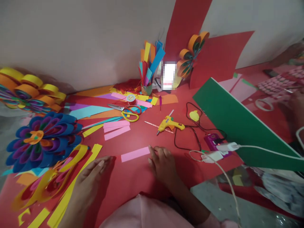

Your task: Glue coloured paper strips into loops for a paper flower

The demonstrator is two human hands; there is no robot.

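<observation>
A pink paper strip (133, 155) lies flat on the red tabletop (123, 186) between my hands. My right hand (163, 164) touches its right end with the index finger; the thumb is apart, near the strip's lower corner. To the left of the strip, my left hand (91, 174) has its fingers stretched out, holding nothing, near long yellow paper strips (68, 193). Beyond the single strip sits a small group of pink strips (116, 126). A yellow hot glue gun (169, 123) rests past my right hand, beside a thin patterned stick (152, 123).
Scissors (129, 110) lie by a ribbon spool (131, 99) and colored paper. Quilled paper flowers (17, 152) stand left. A cup (146, 89) holds strips near a lit screen (169, 76). Cables run to a purple power strip (211, 141) beside a green board (237, 126).
</observation>
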